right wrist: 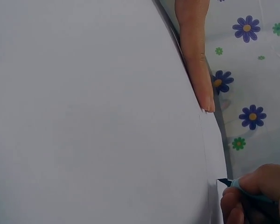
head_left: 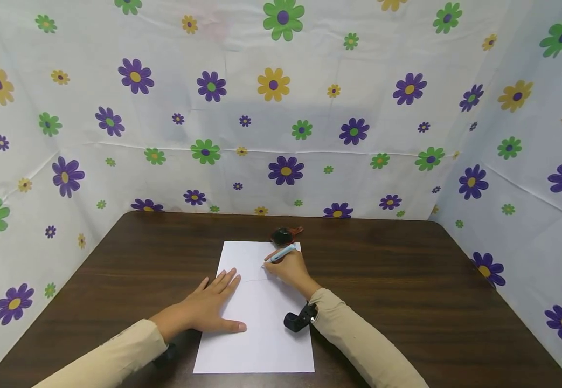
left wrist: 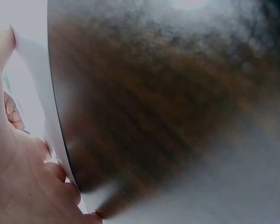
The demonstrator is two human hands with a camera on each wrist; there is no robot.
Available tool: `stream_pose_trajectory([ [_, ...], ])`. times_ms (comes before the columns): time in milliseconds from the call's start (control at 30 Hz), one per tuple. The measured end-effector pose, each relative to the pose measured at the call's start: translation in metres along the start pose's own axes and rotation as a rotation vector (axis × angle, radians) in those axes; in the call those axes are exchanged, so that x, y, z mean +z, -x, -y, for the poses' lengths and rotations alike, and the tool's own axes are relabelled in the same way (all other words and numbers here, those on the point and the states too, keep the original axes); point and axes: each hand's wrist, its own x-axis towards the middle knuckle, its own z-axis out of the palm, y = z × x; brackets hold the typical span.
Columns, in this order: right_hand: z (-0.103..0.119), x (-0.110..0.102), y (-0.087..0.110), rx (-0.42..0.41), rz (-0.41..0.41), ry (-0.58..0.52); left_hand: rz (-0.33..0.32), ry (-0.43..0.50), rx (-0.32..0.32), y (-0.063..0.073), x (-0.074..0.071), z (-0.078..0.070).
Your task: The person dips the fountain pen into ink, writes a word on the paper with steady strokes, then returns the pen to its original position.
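Observation:
A white sheet of paper [head_left: 261, 345] lies on the dark wooden table, with a faint line across its upper part. My left hand [head_left: 210, 304] rests on the sheet's left side, its fingers spread and thumb pointing inward. Between thumb and fingers, my right hand [head_left: 291, 269] pinches a light blue pen [head_left: 283, 252], its tip at the paper above the line. In the right wrist view the pen [right wrist: 238, 186] shows partly, dark at the tip, while the left thumb [right wrist: 198, 70] lies by the paper. The left wrist view shows the left palm [left wrist: 28, 182] close up at the paper's edge.
Just beyond the sheet's top edge lies a dark rounded thing [head_left: 282, 236] with a reddish-orange part; its kind is unclear. The brown table [head_left: 382, 280] extends on both sides. Flower-patterned white cloth [head_left: 242, 129] hangs behind and at the sides. A black wrist device [head_left: 300, 318] sits at the right wrist.

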Motion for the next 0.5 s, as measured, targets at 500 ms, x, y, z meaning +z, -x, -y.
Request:
stream_pose_trajectory([
  [500,0.0036,0.0037,0.0044,-0.082,-0.047,0.073,0.0,-0.02,-0.007,-0.0023,0.002,0.0028],
])
